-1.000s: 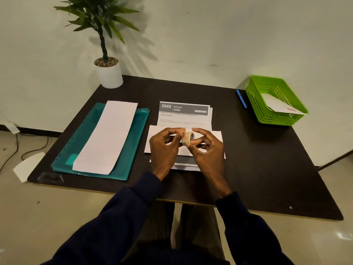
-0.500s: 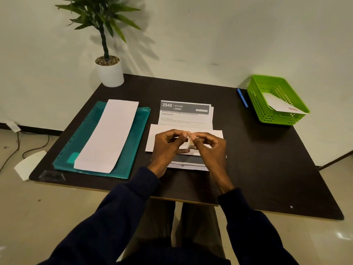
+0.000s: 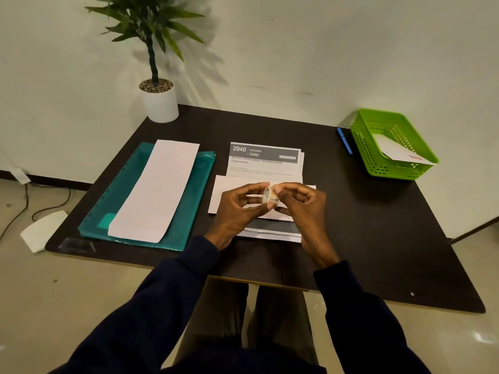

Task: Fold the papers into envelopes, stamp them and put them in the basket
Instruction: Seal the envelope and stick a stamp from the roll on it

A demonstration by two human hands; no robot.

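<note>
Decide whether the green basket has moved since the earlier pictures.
No. The green basket still sits at the table's far right corner, just right of the blue pen.

Black table (image 3: 378,225), teal folder (image 3: 129,201), plain white paper strip (image 3: 159,190). The printed sheet (image 3: 266,153) is white with a grey header band and white numerals. The lime-green basket (image 3: 378,157) has lattice-patterned walls; its envelope (image 3: 397,152) is white with a red mark. Blue pen (image 3: 344,141), white pot (image 3: 160,106) with speckled gravel, green plant (image 3: 145,20), navy sleeves (image 3: 167,306), cream stamp roll (image 3: 270,195).
</note>
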